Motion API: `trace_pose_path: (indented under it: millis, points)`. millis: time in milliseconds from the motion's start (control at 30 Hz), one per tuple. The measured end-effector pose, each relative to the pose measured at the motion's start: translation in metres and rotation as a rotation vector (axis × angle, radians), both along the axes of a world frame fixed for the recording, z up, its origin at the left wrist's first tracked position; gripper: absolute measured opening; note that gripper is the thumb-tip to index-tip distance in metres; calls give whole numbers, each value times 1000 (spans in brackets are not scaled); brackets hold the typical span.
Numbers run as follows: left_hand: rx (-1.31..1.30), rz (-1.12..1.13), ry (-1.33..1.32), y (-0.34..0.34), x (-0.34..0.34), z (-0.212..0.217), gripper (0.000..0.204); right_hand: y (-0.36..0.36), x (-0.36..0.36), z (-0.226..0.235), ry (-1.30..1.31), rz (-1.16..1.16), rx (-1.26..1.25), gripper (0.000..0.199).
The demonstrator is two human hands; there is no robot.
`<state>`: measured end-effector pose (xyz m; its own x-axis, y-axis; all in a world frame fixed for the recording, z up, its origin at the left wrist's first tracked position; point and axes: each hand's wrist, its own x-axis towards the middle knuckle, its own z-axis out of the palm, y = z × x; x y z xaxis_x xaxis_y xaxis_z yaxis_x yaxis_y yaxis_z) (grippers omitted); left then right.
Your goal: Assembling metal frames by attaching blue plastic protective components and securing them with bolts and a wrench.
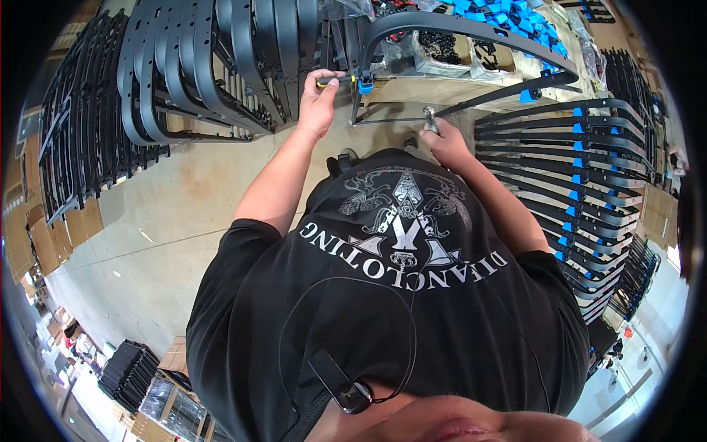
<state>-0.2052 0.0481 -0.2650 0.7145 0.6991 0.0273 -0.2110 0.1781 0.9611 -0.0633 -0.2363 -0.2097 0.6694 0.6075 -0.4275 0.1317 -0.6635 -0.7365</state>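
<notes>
My left hand is closed round the black-and-yellow handle of a screwdriver. Its front end meets a blue plastic piece on the upright of a curved black metal frame. This frame stands in front of me, arching up and over to the right. Lower down and to the right, my right hand grips a ratchet wrench, whose round silver head points up, apart from the frame. Another blue piece sits near the frame's right end.
Several curved black frames stand in a row to my left. On the right, more black bars are stacked with blue pieces between them. Beyond the frame, a workbench carries bins of small black parts and a heap of blue pieces.
</notes>
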Motion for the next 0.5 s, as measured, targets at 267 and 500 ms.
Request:
trace_pose_path:
  millis: [267,500]
  points:
    - [-139,215,423,-22,22,28,25,86,8,-34,42,177,-97,32]
    - [-89,133,480,-21,34,38,12,141,-1,-27,-351,324,-150,35]
